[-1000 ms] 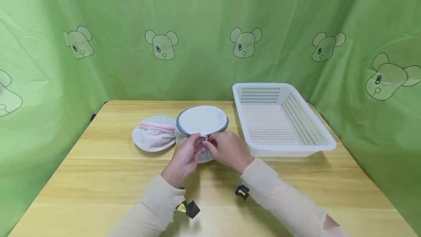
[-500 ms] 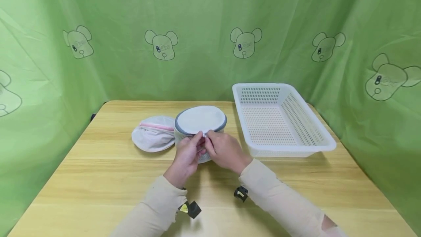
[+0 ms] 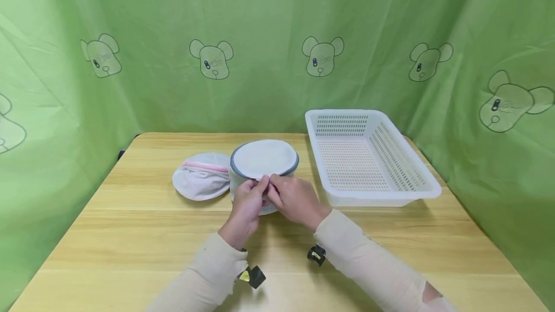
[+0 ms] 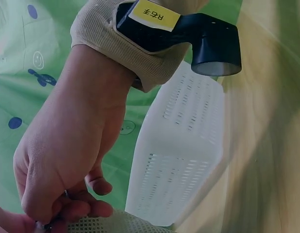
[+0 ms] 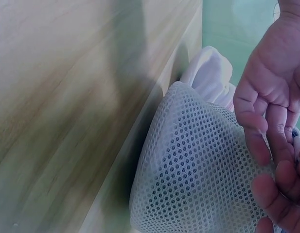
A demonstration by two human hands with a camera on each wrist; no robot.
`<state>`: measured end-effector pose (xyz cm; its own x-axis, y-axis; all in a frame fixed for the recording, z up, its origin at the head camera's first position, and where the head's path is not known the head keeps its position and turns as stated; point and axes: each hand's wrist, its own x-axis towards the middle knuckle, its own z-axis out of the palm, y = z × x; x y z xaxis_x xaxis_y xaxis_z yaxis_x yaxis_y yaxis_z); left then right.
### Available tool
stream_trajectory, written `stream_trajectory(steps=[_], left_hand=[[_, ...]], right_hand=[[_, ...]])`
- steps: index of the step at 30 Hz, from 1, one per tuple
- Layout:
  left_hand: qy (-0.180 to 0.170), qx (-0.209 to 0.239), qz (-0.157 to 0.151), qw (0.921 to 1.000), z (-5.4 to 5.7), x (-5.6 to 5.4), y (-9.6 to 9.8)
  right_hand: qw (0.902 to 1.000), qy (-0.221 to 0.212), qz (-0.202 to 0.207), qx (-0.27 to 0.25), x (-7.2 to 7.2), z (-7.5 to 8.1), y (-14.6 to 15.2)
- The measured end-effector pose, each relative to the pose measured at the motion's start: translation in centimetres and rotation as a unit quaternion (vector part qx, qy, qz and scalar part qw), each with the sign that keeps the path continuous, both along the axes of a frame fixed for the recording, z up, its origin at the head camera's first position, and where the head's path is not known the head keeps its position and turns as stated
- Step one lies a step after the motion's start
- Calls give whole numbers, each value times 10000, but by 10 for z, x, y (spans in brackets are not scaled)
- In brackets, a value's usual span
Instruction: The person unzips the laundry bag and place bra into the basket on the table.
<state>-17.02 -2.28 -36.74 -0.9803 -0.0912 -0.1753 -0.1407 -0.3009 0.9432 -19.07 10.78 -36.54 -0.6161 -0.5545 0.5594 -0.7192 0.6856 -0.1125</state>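
A round white mesh laundry bag (image 3: 265, 157) with a grey-blue band round its top stands upright on the wooden table. At the near edge of its top, my left hand (image 3: 245, 206) pinches the zippered seam between thumb and fingers. Right beside it, my right hand (image 3: 298, 200) has its thumb and fingertips curled on the same spot of the zipper, and the two hands' fingertips meet there. The fingers hide the zipper pull. In the right wrist view the bag's honeycomb mesh side (image 5: 188, 165) bulges below the left hand's fingers (image 5: 259, 145).
Left of the bag lies a flattened white mesh pouch (image 3: 201, 186) with a pink zipper strip. A large white plastic basket (image 3: 321, 167) with slotted walls stands to the right. Green curtains (image 3: 269, 95) printed with bear heads enclose the table (image 3: 130, 235).
My fingertips have drawn closer together at the zipper and now cover the pull that showed between them earlier. The bag has shifted very slightly left.
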Motion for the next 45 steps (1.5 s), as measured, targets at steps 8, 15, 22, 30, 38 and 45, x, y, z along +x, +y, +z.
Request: stream_trajectory(steps=[8, 15, 22, 30, 38, 45], left_hand=[[-37, -305, -16, 9995, -1, 1, -2], [10, -370, 38, 9993, -3, 1, -2], [24, -367, 104, 9993, -5, 1, -2], [-7, -405, 173, 9990, -5, 1, -2], [-21, -352, 151, 9993, -5, 1, -1], [9, -333, 96, 9994, -6, 1, -2]], right_hand=[[9999, -105, -50, 84, 0, 1, 2], [9998, -135, -23, 116, 0, 0, 2], [9998, -133, -36, 149, 0, -1, 3], [9996, -220, -81, 132, 1, -2, 4], [9995, -287, -89, 118, 1, -2, 6], [9992, -364, -91, 101, 2, -2, 7]])
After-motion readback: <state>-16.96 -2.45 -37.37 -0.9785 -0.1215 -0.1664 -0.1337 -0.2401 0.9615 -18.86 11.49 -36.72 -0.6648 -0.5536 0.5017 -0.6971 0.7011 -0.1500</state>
